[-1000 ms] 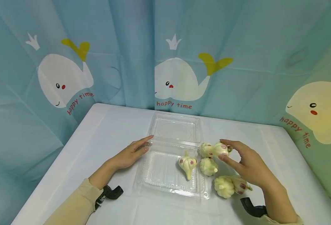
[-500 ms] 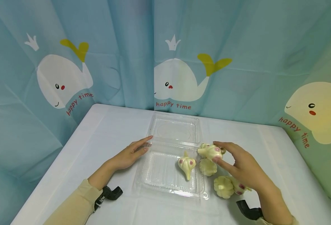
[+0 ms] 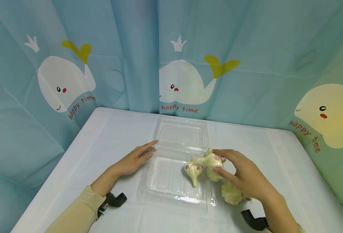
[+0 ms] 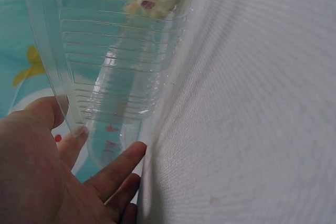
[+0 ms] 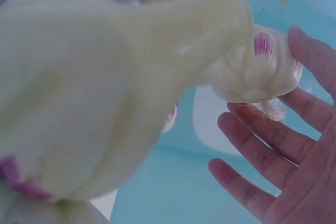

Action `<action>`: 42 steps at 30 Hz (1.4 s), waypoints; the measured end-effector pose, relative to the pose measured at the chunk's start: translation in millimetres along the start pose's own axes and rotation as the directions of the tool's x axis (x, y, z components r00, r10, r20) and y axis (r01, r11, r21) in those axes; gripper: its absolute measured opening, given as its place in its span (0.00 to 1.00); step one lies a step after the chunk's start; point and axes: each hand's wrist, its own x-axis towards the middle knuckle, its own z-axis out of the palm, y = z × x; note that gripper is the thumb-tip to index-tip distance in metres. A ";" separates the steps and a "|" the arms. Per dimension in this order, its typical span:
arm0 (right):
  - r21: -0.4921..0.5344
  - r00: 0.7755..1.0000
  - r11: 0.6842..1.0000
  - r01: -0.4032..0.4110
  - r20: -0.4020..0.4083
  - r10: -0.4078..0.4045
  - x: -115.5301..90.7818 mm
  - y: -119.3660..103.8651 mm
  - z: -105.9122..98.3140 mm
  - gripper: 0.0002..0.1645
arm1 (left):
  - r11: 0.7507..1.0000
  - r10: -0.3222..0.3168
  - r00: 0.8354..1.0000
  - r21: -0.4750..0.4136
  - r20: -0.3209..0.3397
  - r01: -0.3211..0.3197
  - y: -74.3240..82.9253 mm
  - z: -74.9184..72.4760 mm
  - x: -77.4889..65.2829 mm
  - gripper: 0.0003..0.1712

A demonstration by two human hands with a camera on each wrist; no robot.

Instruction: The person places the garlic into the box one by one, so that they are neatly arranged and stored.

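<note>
My right hand (image 3: 247, 176) pinches a garlic bulb (image 3: 213, 160) between thumb and fingertips, its stem pointing left over the right rim of a clear plastic clamshell box (image 3: 175, 198). In the right wrist view, the held bulb's pink patches and root tuft (image 5: 272, 109) show between the fingers. Another garlic bulb (image 3: 193, 171) lies inside the box, near its right side. The held bulb partly hides other garlic just outside that side. My left hand (image 3: 132, 163), fingers extended, rests at the box's left edge; in the left wrist view, its fingertips (image 4: 60, 103) are right at the rim.
The box's lid (image 3: 180, 132) lies folded back towards the curtain (image 3: 247, 97). In front of my right hand sit a pale garlic bulb (image 3: 231, 193) and one more, mostly hidden. A large blurred bulb (image 5: 79, 93) fills the near side of the right wrist view.
My right hand has carried the garlic bulb leftward and slightly nearer, up to the box's right rim, turning its stem to the left. The left hand has stayed at the box's edge.
</note>
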 end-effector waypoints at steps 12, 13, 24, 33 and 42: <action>0.014 0.998 0.999 0.049 0.038 -0.049 0.9 -11.6 9.6 0.31 | 1.000 0.011 1.000 0.003 0.002 -0.011 -0.5 -0.1 0.7 0.31; 0.016 0.998 0.998 0.055 0.040 -0.056 0.6 -12.4 10.6 0.31 | 1.000 0.013 1.000 0.002 0.004 -0.013 -0.3 0.0 0.6 0.32; 0.065 0.991 0.995 0.080 0.102 -0.087 0.0 -19.4 20.4 0.29 | 1.000 0.016 1.000 -0.001 0.010 -0.016 -0.1 0.3 0.4 0.31; 0.073 0.981 0.993 0.095 0.162 -0.106 -1.3 -22.6 22.5 0.29 | 1.000 0.017 1.000 0.006 0.015 -0.017 1.3 -1.5 -0.3 0.32; 0.051 0.970 0.991 0.122 0.205 -0.130 0.9 -25.5 22.2 0.30 | 0.999 0.035 0.999 0.002 0.024 -0.035 2.7 -2.2 1.8 0.33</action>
